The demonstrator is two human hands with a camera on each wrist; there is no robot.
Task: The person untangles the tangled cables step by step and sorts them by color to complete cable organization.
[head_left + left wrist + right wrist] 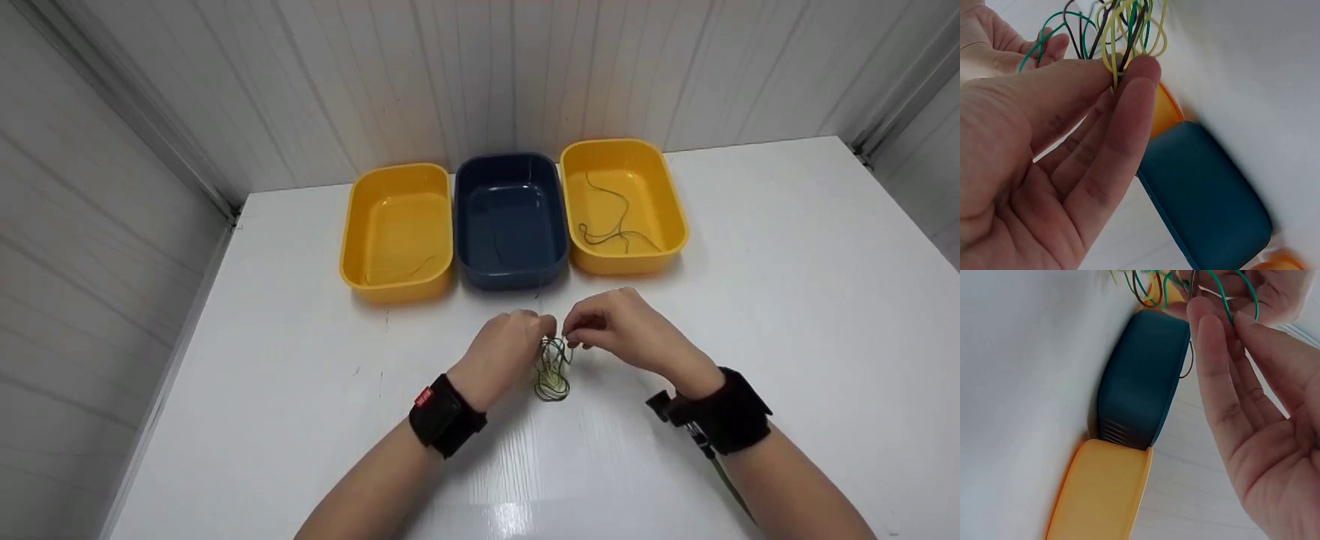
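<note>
Cord bundle: a tangle of thin yellow, green and dark cords (pixel 553 370) hangs between the two hands, its lower loops resting on the white surface (pixel 787 285), in front of the blue tub.
Left hand: the left hand (pixel 510 346) pinches the top of the tangle between thumb and fingertips (pixel 1139 67), likely to steady it.
Right hand: the right hand (pixel 619 330) pinches a green strand with its fingertips (pixel 1203 312), apparently teasing it out.
Tubs: three in a row at the back; two yellow, one blue (pixel 511 217) between them.
Tub contents: the right yellow tub (pixel 624 204) holds loose dark cord; the left yellow tub (pixel 396 229) a faint pale strand.
</note>
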